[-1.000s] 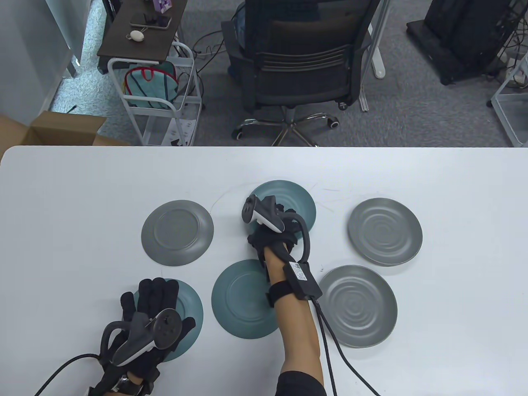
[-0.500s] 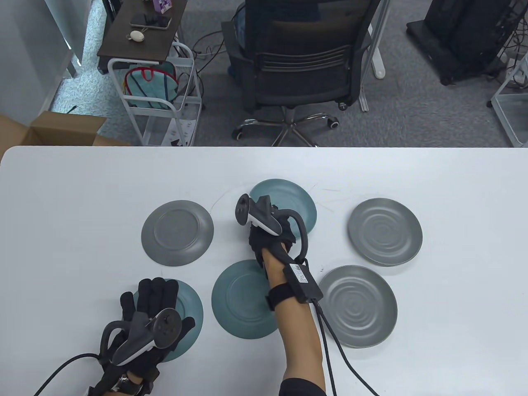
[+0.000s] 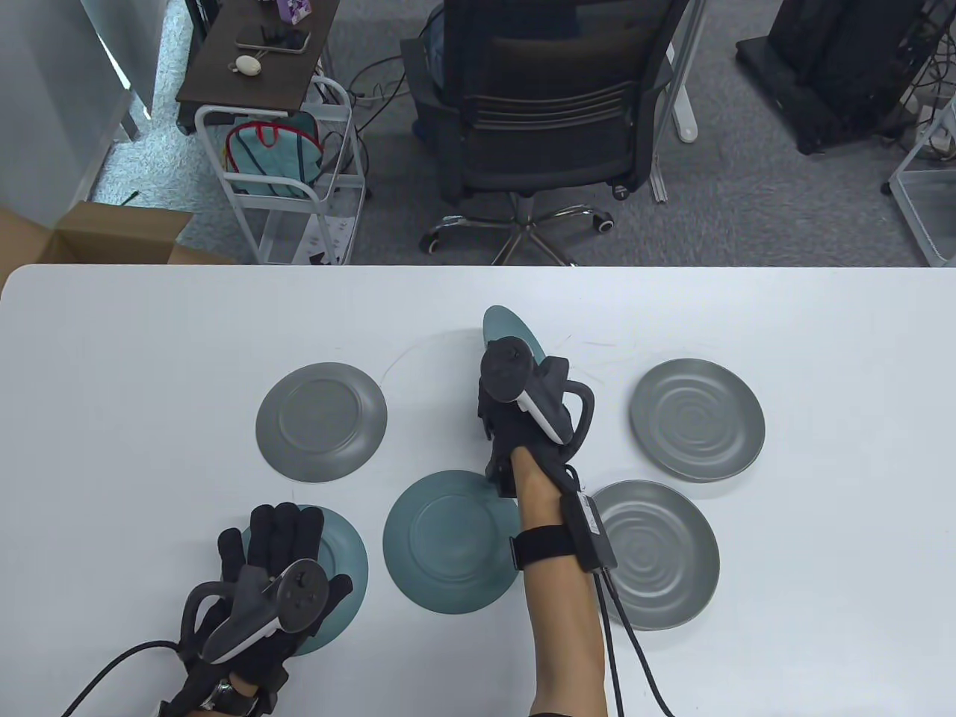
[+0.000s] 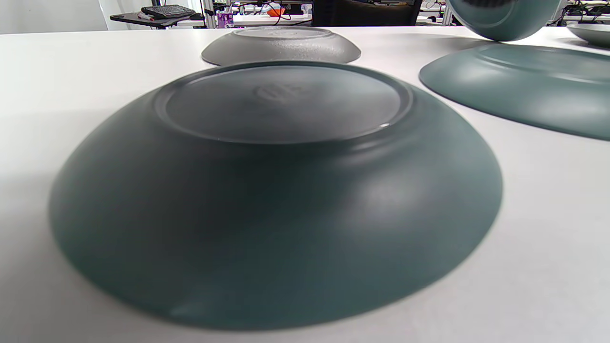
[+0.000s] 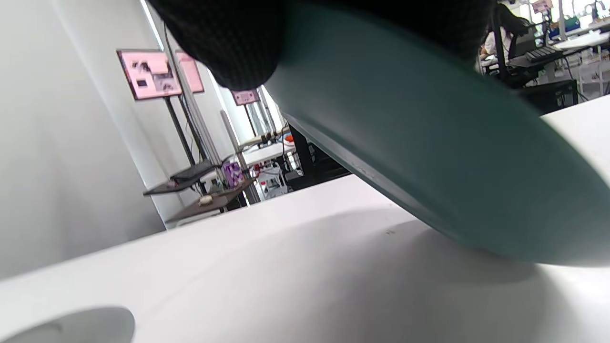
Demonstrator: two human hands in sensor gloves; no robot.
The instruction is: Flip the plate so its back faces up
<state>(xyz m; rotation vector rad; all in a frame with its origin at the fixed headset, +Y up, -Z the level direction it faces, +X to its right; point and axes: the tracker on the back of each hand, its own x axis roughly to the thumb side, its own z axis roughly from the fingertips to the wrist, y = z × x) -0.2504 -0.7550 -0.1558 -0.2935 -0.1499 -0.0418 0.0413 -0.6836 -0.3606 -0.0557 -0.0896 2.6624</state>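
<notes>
My right hand holds in its grip the round teal ceramic plate, tilted on edge above the white table behind the face-down teal plate; I judge it stiff, smooth and breakable, best taken at the rim.

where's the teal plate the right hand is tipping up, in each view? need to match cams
Table view: the tilted teal plate shows edge-on at centre, just beyond the right hand.
Left wrist view: top right corner, lifted off the table, partly cropped.
Right wrist view: fills the upper right, under the gloved fingers.
Shared landmark: the white table.
</notes>
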